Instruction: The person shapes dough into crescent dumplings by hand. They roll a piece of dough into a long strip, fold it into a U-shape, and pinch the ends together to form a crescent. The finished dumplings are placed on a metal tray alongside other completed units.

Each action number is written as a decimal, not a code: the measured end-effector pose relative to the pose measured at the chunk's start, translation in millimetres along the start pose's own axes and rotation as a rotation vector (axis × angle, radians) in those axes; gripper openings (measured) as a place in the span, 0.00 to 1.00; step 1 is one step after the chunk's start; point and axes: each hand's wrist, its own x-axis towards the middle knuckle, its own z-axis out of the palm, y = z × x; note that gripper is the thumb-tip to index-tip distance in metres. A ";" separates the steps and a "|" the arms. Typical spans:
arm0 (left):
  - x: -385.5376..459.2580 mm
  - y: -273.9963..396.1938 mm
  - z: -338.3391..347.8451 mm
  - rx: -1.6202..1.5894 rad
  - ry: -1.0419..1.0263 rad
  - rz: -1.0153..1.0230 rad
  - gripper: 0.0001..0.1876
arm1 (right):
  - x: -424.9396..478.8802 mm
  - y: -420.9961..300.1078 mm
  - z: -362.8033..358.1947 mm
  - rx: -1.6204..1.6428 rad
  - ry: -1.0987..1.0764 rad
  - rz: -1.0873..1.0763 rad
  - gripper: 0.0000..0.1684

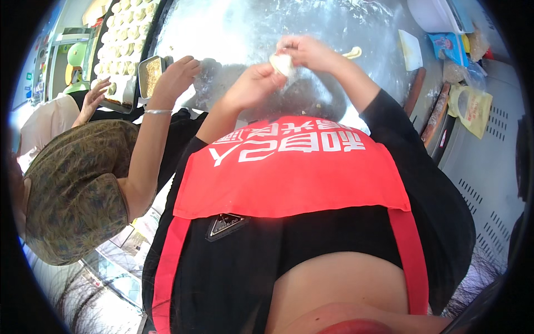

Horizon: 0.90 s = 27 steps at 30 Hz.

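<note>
Both my hands hold a pale piece of dough [282, 65] above a floured metal worktop [250, 25]. My left hand [258, 81] has its fingers on the lower left side of the dough. My right hand [304, 51] pinches its upper right edge between thumb and fingertips. The dough is slightly blurred, so its exact shape is hard to tell. A small strip of dough [353, 53] lies on the worktop behind my right forearm. Small crumbs of dough lie on the metal close to my red apron [288, 179].
At left, a co-worker's arm [144, 146] reaches over the worktop beside a metal tray of crumbly filling [151, 76]. Rows of shaped dough pieces [125, 37] fill a long tray. At right are a white scraper [410, 50], wooden rolling pins [415, 92] and plastic packets [448, 48].
</note>
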 end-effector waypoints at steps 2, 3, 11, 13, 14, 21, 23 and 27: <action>1.5 3.5 -2.5 -0.282 0.202 -0.005 0.12 | -13.6 -10.6 13.3 -0.271 -0.053 0.064 0.20; 2.5 4.0 -7.8 0.044 0.254 -0.066 0.13 | -17.8 -13.3 19.4 -0.405 -0.080 0.097 0.21; -4.2 2.3 -20.8 0.185 -0.053 0.012 0.15 | 16.4 13.2 12.5 0.056 0.009 -0.040 0.22; -7.6 -1.0 -30.1 -0.219 0.011 0.039 0.16 | 15.6 18.0 21.3 -0.031 -0.063 0.045 0.23; -8.3 -0.6 -34.1 -0.462 -0.048 0.056 0.17 | 9.4 20.0 27.0 -0.102 -0.089 0.083 0.24; -4.0 0.9 -44.6 -0.390 0.006 -0.042 0.17 | -7.9 -4.7 31.3 -0.501 -0.135 0.034 0.20; -2.7 -8.2 -53.4 0.444 0.312 -0.199 0.16 | -7.9 -21.4 24.4 -0.646 -0.126 -0.100 0.16; -5.9 17.3 -14.5 0.923 -0.066 -0.170 0.12 | 8.8 -43.0 10.5 -0.362 -0.032 -0.292 0.11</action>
